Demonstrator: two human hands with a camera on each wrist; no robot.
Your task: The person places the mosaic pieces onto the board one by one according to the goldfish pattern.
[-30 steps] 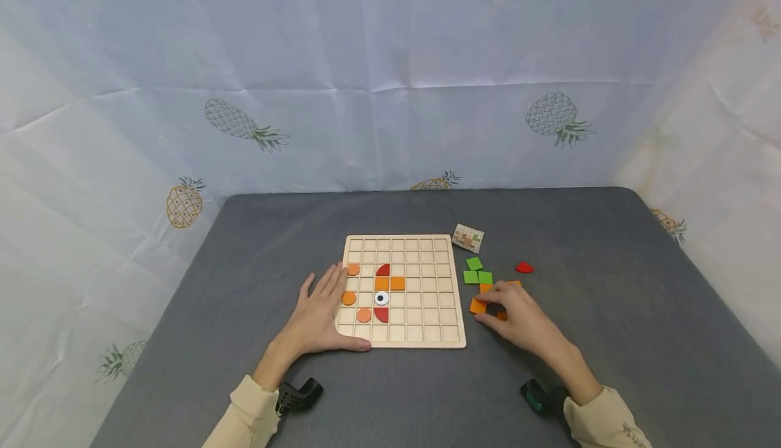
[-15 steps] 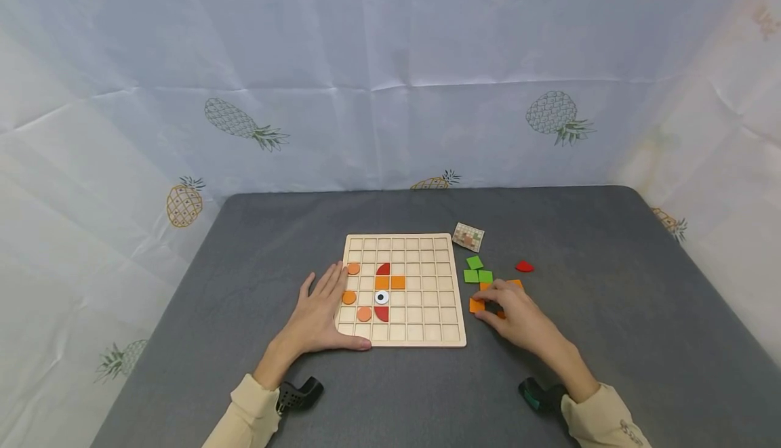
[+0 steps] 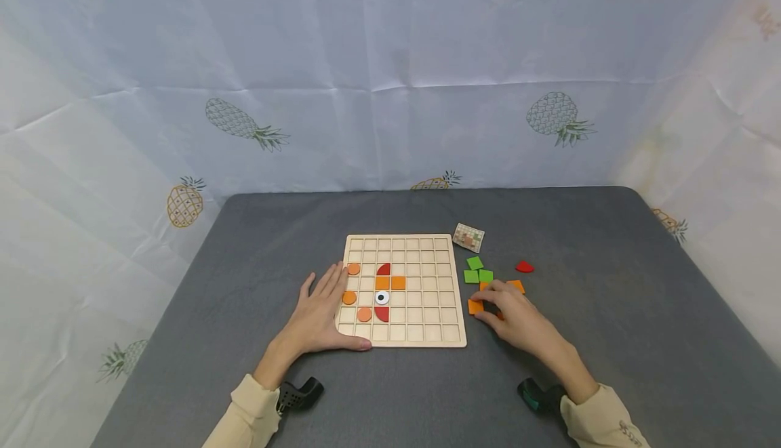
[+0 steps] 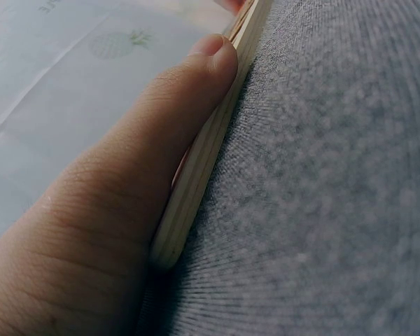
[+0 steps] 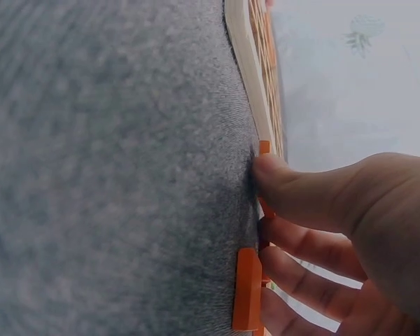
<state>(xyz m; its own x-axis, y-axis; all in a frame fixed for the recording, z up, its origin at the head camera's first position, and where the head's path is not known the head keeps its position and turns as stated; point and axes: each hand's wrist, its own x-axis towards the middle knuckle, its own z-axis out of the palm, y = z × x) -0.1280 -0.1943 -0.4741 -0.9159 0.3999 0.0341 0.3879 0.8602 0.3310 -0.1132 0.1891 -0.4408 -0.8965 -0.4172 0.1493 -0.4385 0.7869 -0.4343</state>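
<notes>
A wooden grid board (image 3: 427,299) lies on the grey table, holding orange discs, red quarter pieces, two orange squares (image 3: 398,283) and an eye disc (image 3: 382,297). My left hand (image 3: 317,316) rests with fingers spread over its left edge, the thumb (image 4: 189,91) along the near edge. To the right of the board, my right hand (image 3: 518,316) pinches an orange square (image 3: 475,307) between thumb and fingers, low at the table. Another orange piece (image 5: 247,290) lies beside the fingers in the right wrist view; the hand partly hides more orange pieces.
Green squares (image 3: 472,276) lie just beyond my right hand, with a small patterned card (image 3: 468,237) behind them at the board's far right corner. A red piece (image 3: 525,267) lies farther right. Behind the table (image 3: 293,221) hangs a pineapple-print cloth (image 3: 378,129).
My right hand and the orange square in its fingers have shifted slightly left toward the board. The left hand and board have stayed in place.
</notes>
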